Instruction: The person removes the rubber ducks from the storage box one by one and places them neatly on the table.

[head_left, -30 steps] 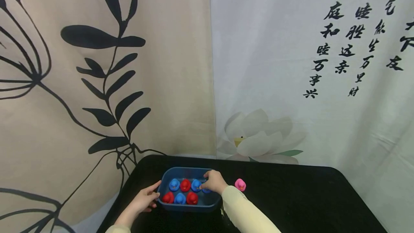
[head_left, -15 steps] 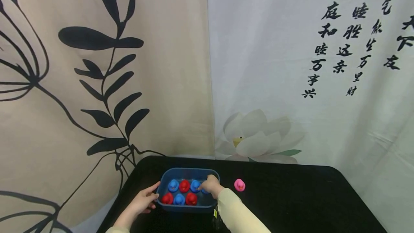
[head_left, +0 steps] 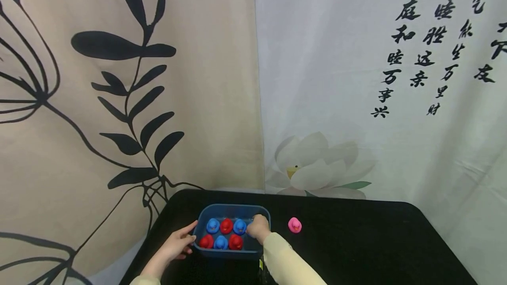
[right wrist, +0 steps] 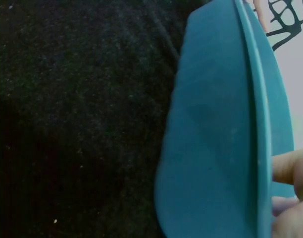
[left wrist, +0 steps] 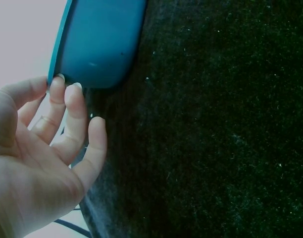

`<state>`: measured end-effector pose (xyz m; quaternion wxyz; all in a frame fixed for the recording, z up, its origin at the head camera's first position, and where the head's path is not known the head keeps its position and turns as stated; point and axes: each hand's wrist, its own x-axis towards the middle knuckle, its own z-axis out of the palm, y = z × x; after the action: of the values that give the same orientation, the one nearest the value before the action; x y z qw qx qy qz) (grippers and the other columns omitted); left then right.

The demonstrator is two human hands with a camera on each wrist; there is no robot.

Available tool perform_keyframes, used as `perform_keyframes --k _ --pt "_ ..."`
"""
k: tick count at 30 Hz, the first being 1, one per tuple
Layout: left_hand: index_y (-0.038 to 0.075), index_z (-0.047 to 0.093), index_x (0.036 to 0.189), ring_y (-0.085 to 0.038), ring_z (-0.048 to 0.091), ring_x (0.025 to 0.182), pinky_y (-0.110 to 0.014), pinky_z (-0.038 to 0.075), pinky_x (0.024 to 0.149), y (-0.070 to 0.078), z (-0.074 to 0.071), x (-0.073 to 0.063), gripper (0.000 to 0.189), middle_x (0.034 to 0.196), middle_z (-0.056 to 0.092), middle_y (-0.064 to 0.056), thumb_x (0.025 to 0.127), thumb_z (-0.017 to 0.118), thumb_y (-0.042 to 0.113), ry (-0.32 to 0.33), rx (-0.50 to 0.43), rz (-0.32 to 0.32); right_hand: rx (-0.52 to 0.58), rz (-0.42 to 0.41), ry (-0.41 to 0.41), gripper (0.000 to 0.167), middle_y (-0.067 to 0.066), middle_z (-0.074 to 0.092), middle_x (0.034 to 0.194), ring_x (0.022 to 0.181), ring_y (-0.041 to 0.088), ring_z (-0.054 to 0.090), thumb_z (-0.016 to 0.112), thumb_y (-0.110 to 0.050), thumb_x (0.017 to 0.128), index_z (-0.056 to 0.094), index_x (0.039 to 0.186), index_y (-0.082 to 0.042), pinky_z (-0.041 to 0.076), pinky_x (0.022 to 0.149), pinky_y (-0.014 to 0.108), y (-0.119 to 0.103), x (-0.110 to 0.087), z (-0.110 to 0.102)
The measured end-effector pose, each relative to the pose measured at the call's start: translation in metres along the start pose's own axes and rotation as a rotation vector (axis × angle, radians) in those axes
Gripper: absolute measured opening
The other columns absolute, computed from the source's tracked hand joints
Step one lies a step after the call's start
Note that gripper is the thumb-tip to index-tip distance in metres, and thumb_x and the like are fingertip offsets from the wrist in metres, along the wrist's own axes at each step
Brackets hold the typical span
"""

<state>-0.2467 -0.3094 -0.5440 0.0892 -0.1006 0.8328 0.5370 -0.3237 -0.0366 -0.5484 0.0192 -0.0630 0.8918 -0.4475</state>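
Note:
A blue plastic bin (head_left: 237,209) sits on the black table, with red and blue rubber ducks in two rows inside. The back row shows a blue duck (head_left: 212,226), a red duck (head_left: 226,226) and another blue duck (head_left: 240,227). In front are a red duck (head_left: 206,241), a blue duck (head_left: 220,242) and a second red one (head_left: 236,242). My left hand (head_left: 177,244) pinches the bin's left rim between thumb and fingers. My right hand (head_left: 259,228) reaches down inside the right end, fingers curled at a blue rubber duck, which it now mostly hides.
A pink rubber duck (head_left: 295,225) stands on the black tabletop (head_left: 356,245) right of the bin. Behind the table hangs a printed cloth (head_left: 222,100) with plants and writing. A small dark item with a yellow mark (head_left: 261,264) shows beside the right sleeve.
My right hand has moved lower into the bin's right end, and the blue duck beneath it has become more covered. The left hand stays on the rim; the pink duck has not moved.

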Motion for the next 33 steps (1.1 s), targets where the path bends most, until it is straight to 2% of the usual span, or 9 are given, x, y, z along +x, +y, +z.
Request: perform_keyframes --k 7,11,14,16,21,24,33 --pt "0.010 0.039 0.148 -0.025 0.061 0.073 -0.039 0.051 0.065 0.003 0.001 0.000 0.056 0.089 0.060 -0.010 0.095 0.055 0.019 0.001 0.000 -0.015 0.023 -0.041 -0.018 0.047 0.020 0.064 0.099 0.067 0.022 0.045 0.075 0.003 0.068 0.062 0.112 0.014 0.046 0.059 0.032 0.006 0.005 0.000" --pt "0.010 0.040 0.147 -0.026 0.060 0.072 -0.039 0.051 0.064 0.004 0.001 0.000 0.056 0.089 0.060 -0.009 0.095 0.056 0.019 0.013 -0.003 -0.019 0.068 -0.053 -0.030 0.045 0.018 0.064 0.100 0.071 0.021 0.046 0.075 0.003 0.070 0.063 0.113 0.011 0.044 0.059 0.030 0.007 0.009 -0.003" --pt "0.010 0.039 0.148 -0.026 0.060 0.072 -0.039 0.051 0.064 0.003 0.001 0.000 0.056 0.089 0.060 -0.009 0.095 0.056 0.019 0.010 -0.001 -0.013 0.117 -0.053 -0.047 0.044 0.021 0.063 0.106 0.078 0.024 0.053 0.075 0.003 0.072 0.063 0.114 0.011 0.052 0.067 0.033 0.004 0.009 -0.009" --pt "0.010 0.039 0.148 -0.025 0.060 0.072 -0.039 0.051 0.064 0.002 0.001 0.000 0.056 0.089 0.060 -0.009 0.095 0.056 0.019 0.006 -0.003 -0.009 0.155 -0.054 -0.063 0.044 0.024 0.062 0.112 0.087 0.029 0.059 0.075 0.002 0.075 0.062 0.116 0.011 0.055 0.075 0.040 0.002 0.009 -0.014" --pt "0.009 0.038 0.148 -0.025 0.060 0.073 -0.039 0.051 0.065 0.002 0.000 0.000 0.057 0.090 0.060 -0.010 0.095 0.055 0.020 -0.007 -0.008 -0.002 0.201 -0.100 -0.110 0.044 0.024 0.060 0.120 0.105 0.036 0.061 0.074 -0.003 0.081 0.061 0.121 0.009 0.051 0.088 0.047 0.000 0.009 -0.029" --pt "0.009 0.037 0.148 -0.025 0.060 0.073 -0.038 0.051 0.065 0.001 0.000 0.000 0.057 0.090 0.060 -0.010 0.095 0.055 0.020 -0.015 -0.011 -0.001 0.216 -0.139 -0.136 0.044 0.022 0.061 0.120 0.105 0.035 0.061 0.074 -0.006 0.082 0.061 0.122 0.007 0.051 0.089 0.047 0.000 0.010 -0.037" --pt "0.009 0.037 0.148 -0.024 0.061 0.073 -0.038 0.052 0.064 -0.001 0.001 0.002 0.058 0.089 0.060 -0.010 0.095 0.056 0.020 -0.012 -0.011 -0.012 0.261 -0.151 -0.215 0.044 0.015 0.061 0.121 0.103 0.028 0.061 0.074 -0.013 0.085 0.061 0.125 0.001 0.052 0.088 0.044 0.002 0.007 -0.058"
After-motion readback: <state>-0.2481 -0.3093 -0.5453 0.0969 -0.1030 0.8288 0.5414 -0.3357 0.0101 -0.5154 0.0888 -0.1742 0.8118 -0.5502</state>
